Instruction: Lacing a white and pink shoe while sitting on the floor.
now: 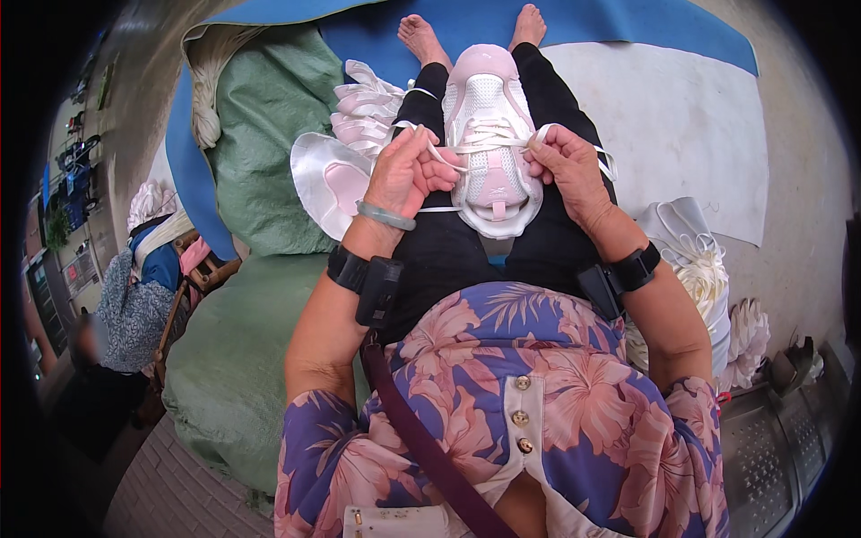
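Observation:
A white and pink shoe upper lies between my thighs, toe end away from me and pink heel tab toward me. White shoelace crosses its front in several rows. On the left of the upper, my left hand is closed in a pinch on one lace end. My right hand pinches the other end at the right side. Both lace ends stretch out sideways from the eyelets. Loose lace trails past each hand. Beside my left hand lies a flat white and pink upper, and behind it leans a stack of similar uppers.
Green sacks stand on the left, a hank of cream laces beside them. A white sheet covers part of the blue mat. More white laces hang at the right. Another person is at far left.

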Tool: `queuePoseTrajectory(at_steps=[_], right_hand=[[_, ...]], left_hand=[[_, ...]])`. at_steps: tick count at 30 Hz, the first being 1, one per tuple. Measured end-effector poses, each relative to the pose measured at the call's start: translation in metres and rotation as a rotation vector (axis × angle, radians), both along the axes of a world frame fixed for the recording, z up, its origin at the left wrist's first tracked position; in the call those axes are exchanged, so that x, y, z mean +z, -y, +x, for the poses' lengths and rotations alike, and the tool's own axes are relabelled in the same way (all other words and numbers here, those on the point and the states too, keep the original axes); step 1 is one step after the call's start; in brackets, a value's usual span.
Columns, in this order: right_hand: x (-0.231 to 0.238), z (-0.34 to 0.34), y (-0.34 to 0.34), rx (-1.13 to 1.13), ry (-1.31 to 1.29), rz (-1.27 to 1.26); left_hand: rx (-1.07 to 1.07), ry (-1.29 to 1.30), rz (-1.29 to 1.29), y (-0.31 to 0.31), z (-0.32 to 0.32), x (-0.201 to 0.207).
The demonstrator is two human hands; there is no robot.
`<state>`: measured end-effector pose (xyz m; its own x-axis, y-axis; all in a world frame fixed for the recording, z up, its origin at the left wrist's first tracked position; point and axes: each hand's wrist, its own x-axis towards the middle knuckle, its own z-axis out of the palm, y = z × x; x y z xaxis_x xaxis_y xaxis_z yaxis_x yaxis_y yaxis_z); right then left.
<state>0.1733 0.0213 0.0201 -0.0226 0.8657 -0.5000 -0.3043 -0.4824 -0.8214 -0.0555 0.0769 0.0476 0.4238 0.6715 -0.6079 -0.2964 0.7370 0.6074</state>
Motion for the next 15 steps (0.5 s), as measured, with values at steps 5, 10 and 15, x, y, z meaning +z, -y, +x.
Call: queuePoseTrajectory(at_steps=[5,10,15], right_hand=[[-0.005,-0.002,-0.001,-0.030,0.006,0.055],[-0.013,-0.003,-0.002,0.104,0.700,0.539],[-0.011,-0.014,-0.003,0.161,0.984,0.735]], left_hand=[[0.057,0.012,0.021,0.012,-0.002,0.000],[-0.035,-0.044,0.034,0.015,-0.004,-0.002],[0.006,0.025,0.044,0.012,-0.003,-0.006]])
